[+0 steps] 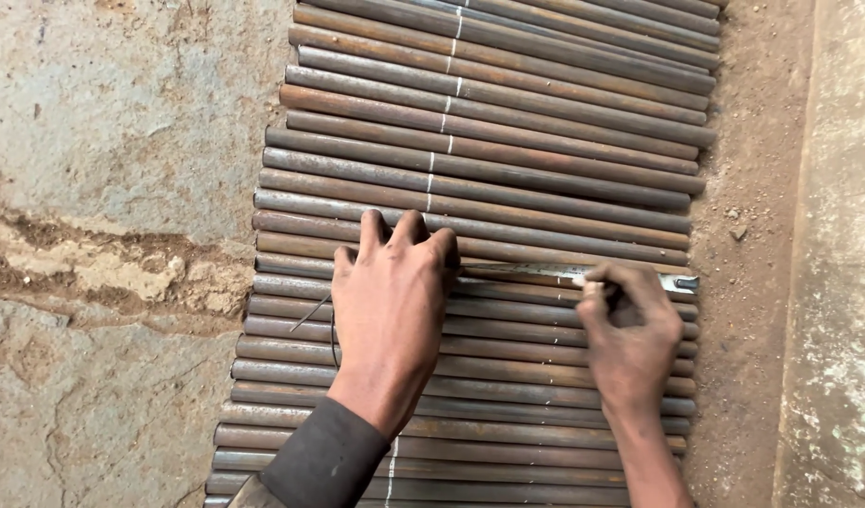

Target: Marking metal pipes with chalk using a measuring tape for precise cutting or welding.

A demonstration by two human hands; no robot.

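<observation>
Several rusty brown steel rods (507, 179) lie side by side in a flat row on the ground. A thin metal measuring tape (531, 273) runs along one rod, its end (686, 282) at the rods' right ends. My left hand (395, 292) presses down on the tape with its fingers curled over it. My right hand (630, 329) pinches a small piece of white chalk (580, 279) against the tape's edge. White chalk marks (448, 103) cross the farther rods in a line, and fainter ones (392, 466) show on the nearer rods.
Rough, cracked concrete floor (112, 188) lies left of the rods. A strip of dirt (752, 188) and a concrete ledge (841, 235) run along the right. A thin dark wire (312, 312) sticks out beside my left hand.
</observation>
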